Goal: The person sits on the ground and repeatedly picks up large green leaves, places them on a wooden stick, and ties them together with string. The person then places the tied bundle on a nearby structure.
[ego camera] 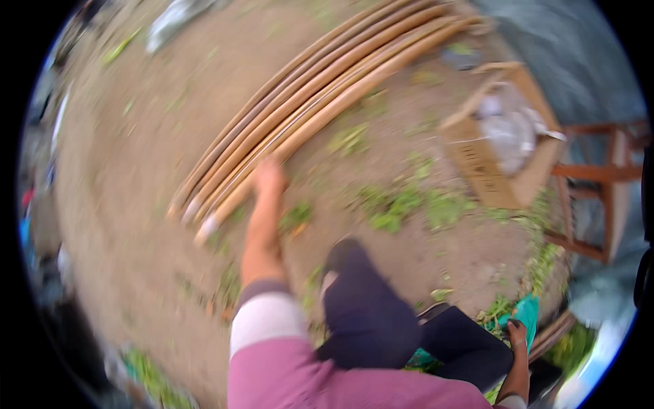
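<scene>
Several long wooden poles (301, 76) lie side by side on the bare ground, bent into a curve by the lens. My left hand (269, 176) reaches forward and closes around the nearest pole (327, 115), not far from its pale end; motion blur hides the separate fingers. Down at the lower right, my right hand (516, 331) is beside my knee, in front of a teal sheet or sack (529, 312). Something small and dark shows at its fingertips, too unclear to name or to say whether it is held.
An opened cardboard box (485, 174) with clear plastic (506, 128) inside stands at the right, near a brown wooden chair or stool (592, 174). Cut green leaves (393, 209) litter the soil. A whitish plastic sheet (176, 20) lies at the far left.
</scene>
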Demonstrator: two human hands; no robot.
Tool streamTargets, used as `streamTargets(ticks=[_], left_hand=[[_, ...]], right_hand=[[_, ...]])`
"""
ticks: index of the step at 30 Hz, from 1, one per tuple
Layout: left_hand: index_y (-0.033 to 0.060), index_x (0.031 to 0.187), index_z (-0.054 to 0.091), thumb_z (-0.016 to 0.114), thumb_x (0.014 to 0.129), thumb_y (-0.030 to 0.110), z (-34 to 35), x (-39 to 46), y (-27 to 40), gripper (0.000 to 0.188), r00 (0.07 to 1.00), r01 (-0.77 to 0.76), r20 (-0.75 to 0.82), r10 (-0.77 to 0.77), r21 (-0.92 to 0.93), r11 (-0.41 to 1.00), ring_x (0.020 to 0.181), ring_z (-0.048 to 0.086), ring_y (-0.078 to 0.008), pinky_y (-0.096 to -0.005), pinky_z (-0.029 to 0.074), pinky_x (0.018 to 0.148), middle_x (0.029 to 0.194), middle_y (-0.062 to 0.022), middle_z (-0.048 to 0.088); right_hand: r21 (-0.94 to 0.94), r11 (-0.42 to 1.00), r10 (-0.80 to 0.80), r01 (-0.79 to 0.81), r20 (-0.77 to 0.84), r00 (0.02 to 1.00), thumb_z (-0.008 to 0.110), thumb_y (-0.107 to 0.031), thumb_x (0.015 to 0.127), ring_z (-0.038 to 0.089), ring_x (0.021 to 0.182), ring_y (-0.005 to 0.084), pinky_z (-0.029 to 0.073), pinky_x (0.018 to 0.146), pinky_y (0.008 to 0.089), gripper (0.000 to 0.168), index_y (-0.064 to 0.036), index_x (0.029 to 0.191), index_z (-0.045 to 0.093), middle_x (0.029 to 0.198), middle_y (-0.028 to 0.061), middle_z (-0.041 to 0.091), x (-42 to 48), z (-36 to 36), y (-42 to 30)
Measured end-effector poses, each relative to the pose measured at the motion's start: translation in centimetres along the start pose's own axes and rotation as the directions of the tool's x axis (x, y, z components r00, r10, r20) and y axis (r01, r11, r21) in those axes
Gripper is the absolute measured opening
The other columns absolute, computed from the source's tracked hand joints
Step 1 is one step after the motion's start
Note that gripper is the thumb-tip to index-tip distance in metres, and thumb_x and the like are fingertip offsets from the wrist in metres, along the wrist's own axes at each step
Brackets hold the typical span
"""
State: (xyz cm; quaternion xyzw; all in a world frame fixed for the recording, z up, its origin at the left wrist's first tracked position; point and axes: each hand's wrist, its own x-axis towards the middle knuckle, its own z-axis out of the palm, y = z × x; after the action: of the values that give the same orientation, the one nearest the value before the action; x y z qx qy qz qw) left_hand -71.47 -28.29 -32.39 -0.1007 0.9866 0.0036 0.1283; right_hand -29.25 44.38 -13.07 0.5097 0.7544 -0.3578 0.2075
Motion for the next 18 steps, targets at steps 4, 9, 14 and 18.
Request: streamTargets(ticks=[4,9,14,18], left_hand=[[0.0091,0.115,0.051,0.061,0.075,0.014,1.0,-1.0,0.2,0.042,0.994,0.104,0.017,-0.108,0.171,0.980,0.102,0.052,-0.0265,-0.0387,0.041,0.083,0.104,-0.0123,0.055],[0.0076,0.099,0.056,0.063,0.072,0.023,3.2,1.2,2.5,0.031,0.983,0.142,0.131,-0.132,-0.067,0.988,0.096,0.056,-0.0324,-0.0428,0.045,0.081,0.101,-0.0142,0.057],[0.0019,0.099,0.057,0.065,0.065,0.029,2.3,-4.6,5.7,0.044,0.957,0.136,0.288,-0.031,-0.354,0.925,0.093,0.059,-0.0326,-0.0416,0.047,0.080,0.098,-0.0190,0.060],[-0.0007,0.097,0.061,0.065,0.064,0.034,-0.4,-12.1,5.3,0.048,0.968,0.163,0.249,-0.029,-0.536,0.828,0.084,0.062,-0.0343,-0.0428,0.048,0.073,0.088,-0.0216,0.064]], right_hand=[[-0.086,0.991,0.106,-0.105,0.011,0.994,0.057,-0.015,0.083,0.062,0.056,0.0224,0.049,0.048,0.0325,0.028,0.005,0.103,0.057,0.077,0.0148,0.064,-1.9,1.0,-3.6],[0.019,0.997,0.075,-0.075,-0.042,0.996,0.060,-0.015,0.084,0.063,0.056,0.0249,0.051,0.049,0.0365,0.026,0.006,0.099,0.058,0.077,0.0172,0.065,-1.0,1.5,-4.8],[0.063,0.997,0.037,-0.034,-0.044,0.998,0.058,-0.014,0.083,0.062,0.055,0.0218,0.050,0.049,0.0342,0.025,0.006,0.099,0.059,0.074,0.0148,0.064,0.0,1.4,-3.9],[0.157,0.987,-0.027,0.039,-0.077,0.997,0.060,-0.017,0.082,0.062,0.056,0.0196,0.050,0.051,0.0328,0.025,0.005,0.095,0.062,0.073,0.0118,0.065,-0.4,1.4,-3.7]])
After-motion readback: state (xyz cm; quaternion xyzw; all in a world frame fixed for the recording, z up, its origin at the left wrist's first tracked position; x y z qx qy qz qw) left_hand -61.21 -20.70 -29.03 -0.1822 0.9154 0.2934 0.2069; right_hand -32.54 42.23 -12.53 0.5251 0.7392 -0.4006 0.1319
